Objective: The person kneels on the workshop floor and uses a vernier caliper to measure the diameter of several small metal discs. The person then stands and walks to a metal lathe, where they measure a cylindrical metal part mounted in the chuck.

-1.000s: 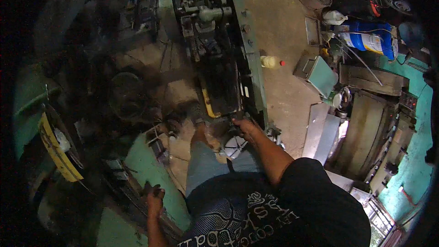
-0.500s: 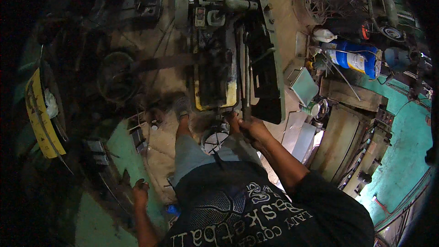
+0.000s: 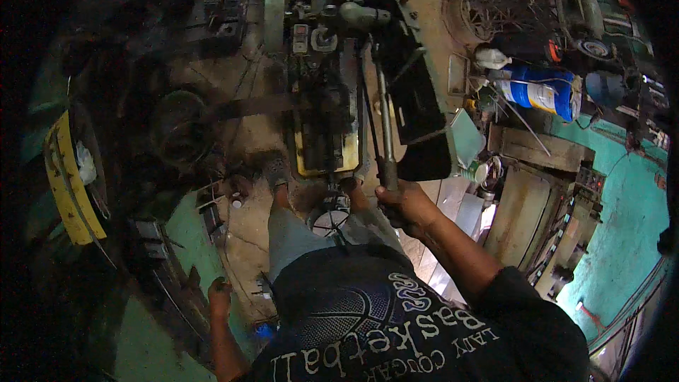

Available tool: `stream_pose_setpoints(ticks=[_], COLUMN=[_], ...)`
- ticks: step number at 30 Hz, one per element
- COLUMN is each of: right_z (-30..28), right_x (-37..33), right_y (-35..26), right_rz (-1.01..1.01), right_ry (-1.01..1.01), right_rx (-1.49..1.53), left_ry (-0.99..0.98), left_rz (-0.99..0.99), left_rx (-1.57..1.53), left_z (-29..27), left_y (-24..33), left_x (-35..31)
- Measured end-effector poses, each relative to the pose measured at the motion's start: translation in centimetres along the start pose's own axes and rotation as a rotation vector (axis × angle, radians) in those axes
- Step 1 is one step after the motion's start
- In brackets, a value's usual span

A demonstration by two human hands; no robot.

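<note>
In front of me stands a dark machine with a yellow-edged base (image 3: 329, 166). Along its right side runs a long metal lever (image 3: 386, 117) with a thicker grip at its near end. My right hand (image 3: 407, 203) is wrapped round that grip. A long black panel-like frame (image 3: 428, 117) slants just right of the lever. Low on the left, my left hand (image 3: 220, 293) is beside a green surface (image 3: 191, 233), with its fingers curled. Dim light hides whether anything is in it. Between my legs is a round, pale, spoked disc (image 3: 331, 222).
A wide belt (image 3: 247, 105) runs left from the machine to a dark wheel (image 3: 182, 127). Farther left is a yellow curved piece (image 3: 71, 184). On the right are a blue drum (image 3: 541, 92), a wire-spoked wheel (image 3: 481, 18), metal slabs (image 3: 520, 212) and a turquoise floor area (image 3: 626, 219).
The lever and the black frame have swung a little to the right relative to the machine's base, my right hand moving with the lever. The view has shifted slightly. My left hand stays low.
</note>
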State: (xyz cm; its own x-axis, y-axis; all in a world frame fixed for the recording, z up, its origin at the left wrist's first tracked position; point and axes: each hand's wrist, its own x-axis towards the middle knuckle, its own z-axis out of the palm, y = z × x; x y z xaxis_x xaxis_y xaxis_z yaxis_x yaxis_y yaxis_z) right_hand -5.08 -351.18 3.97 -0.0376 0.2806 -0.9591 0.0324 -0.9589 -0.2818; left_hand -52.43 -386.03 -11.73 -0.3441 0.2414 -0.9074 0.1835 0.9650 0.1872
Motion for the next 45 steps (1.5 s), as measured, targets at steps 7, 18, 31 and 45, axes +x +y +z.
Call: stream_pose_setpoints(ticks=[7, 18, 31, 45], right_z=[-0.6, -0.6, -1.5, -1.6], right_x=[1.3, 2.3, 3.3, 2.9], right_y=[1.0, 3.5, 6.1, 24.9], right_rz=[0.001, -0.229, -0.374, -0.34], right_ry=[0.059, 0.241, 0.407, 0.493], right_rx=[-0.056, -0.101, -0.152, -0.119], left_ry=[-0.076, -0.098, -0.243, -0.357], left_rz=[0.096, 0.301, 0.644, 0.639], left_rx=[-0.108, 0.306, 0.505, 0.915], left_z=[1.7, -3.1, 0.1, 3.0], left_y=[4.8, 18.6, 29.0, 31.5], left_x=[2.2, 6.5, 7.3, 2.8])
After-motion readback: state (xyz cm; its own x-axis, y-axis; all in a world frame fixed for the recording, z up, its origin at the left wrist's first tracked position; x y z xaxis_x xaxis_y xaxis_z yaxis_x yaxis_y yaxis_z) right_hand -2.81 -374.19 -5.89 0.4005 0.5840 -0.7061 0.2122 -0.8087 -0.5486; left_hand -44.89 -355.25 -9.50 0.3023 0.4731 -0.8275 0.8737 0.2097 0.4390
